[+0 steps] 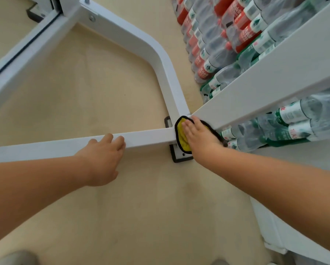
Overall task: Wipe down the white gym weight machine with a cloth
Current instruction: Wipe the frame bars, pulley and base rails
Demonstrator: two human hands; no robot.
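Note:
The white weight machine's frame (145, 44) lies low over a beige floor, with a curved tube meeting a straight bar (152, 135) at a joint. My right hand (198, 136) presses a yellow cloth with black edging (181, 138) flat against that joint, fingers straight. My left hand (103, 155) rests on the straight bar to the left, fingers draped over its top edge. A black foot plate (176, 156) sits under the joint, partly hidden by the cloth and hand.
Packs of water bottles (217, 41) with red and green labels are stacked along the right. A white upright beam (265, 85) slants across them. Another white frame rail (20, 52) runs at upper left. Shoe tips (15, 258) show at the bottom edge.

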